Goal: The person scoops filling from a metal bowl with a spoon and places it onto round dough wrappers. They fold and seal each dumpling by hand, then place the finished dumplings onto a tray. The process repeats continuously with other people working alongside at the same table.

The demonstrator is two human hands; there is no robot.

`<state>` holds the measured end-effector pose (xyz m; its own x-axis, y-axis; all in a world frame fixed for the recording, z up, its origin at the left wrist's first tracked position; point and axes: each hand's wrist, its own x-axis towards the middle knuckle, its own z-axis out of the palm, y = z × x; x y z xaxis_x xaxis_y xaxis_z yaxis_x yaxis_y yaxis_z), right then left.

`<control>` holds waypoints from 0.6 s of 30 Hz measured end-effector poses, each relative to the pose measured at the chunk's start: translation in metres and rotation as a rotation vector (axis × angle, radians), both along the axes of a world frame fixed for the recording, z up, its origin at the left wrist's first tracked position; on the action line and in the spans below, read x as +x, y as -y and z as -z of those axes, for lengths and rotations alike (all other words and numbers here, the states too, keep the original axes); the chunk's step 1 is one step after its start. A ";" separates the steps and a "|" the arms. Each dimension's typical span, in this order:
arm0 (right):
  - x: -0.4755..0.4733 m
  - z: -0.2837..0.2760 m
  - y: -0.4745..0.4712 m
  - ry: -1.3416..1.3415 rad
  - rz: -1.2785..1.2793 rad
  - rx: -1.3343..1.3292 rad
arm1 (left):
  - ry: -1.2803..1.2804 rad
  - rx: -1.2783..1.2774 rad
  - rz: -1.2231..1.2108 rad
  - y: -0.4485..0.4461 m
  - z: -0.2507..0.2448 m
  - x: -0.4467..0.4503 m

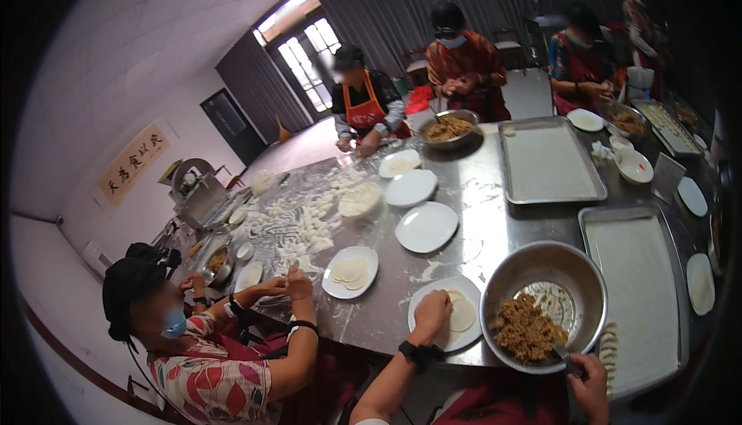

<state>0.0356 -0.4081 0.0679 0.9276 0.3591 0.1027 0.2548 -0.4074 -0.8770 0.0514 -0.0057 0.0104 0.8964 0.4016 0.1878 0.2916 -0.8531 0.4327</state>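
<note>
My left hand [433, 314] rests over the left part of a white plate [418, 291] that bears round dough wrappers [462, 315]. Its fingers are turned away from view, so what they touch is hidden. My right hand [590, 383] grips the dark handle of a metal utensil [561, 351], whose blade end reaches into brown minced filling [528, 327]. That filling lies in the lower left of a large stainless steel bowl [600, 286]. Right beside the bowl, folded dumplings [608, 355] stand in a row on a lined metal tray [637, 303].
Another lined tray [550, 161] lies farther back. White plates [426, 227] and floured dough pieces [313, 219] cover the table's left and middle. A co-worker's hands [293, 286] work close on the left; several people stand across the steel table.
</note>
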 end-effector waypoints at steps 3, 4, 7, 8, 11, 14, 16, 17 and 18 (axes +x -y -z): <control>-0.002 -0.001 -0.006 0.063 -0.074 0.041 | 0.103 -0.006 0.094 0.010 -0.005 -0.007; 0.000 -0.002 -0.010 0.183 -0.077 0.051 | 0.147 -0.019 0.141 0.013 -0.007 -0.008; 0.007 -0.011 -0.015 0.348 -0.094 -0.131 | 0.004 -0.151 0.104 0.025 -0.016 -0.007; 0.010 -0.014 -0.017 0.300 -0.141 -0.164 | -0.017 -0.189 0.089 0.027 -0.019 -0.006; 0.021 -0.020 -0.025 0.503 -0.169 -0.186 | -0.004 -0.201 0.080 0.031 -0.020 -0.003; 0.028 -0.020 -0.032 0.587 -0.182 -0.233 | -0.027 -0.092 0.132 0.028 -0.015 -0.004; 0.032 -0.022 -0.030 0.621 -0.200 -0.307 | 0.043 -0.102 0.124 0.023 -0.009 -0.011; 0.033 -0.025 -0.025 0.609 -0.233 -0.307 | 0.093 -0.227 0.030 0.019 -0.007 -0.014; 0.034 -0.027 -0.021 0.611 -0.224 -0.241 | 0.178 -0.287 0.016 0.014 -0.006 -0.022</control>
<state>0.0696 -0.3871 0.0945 0.6294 0.6138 0.4765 0.7751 -0.4528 -0.4407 0.0297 -0.0198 0.0167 0.8666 0.4464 0.2231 0.1773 -0.6933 0.6985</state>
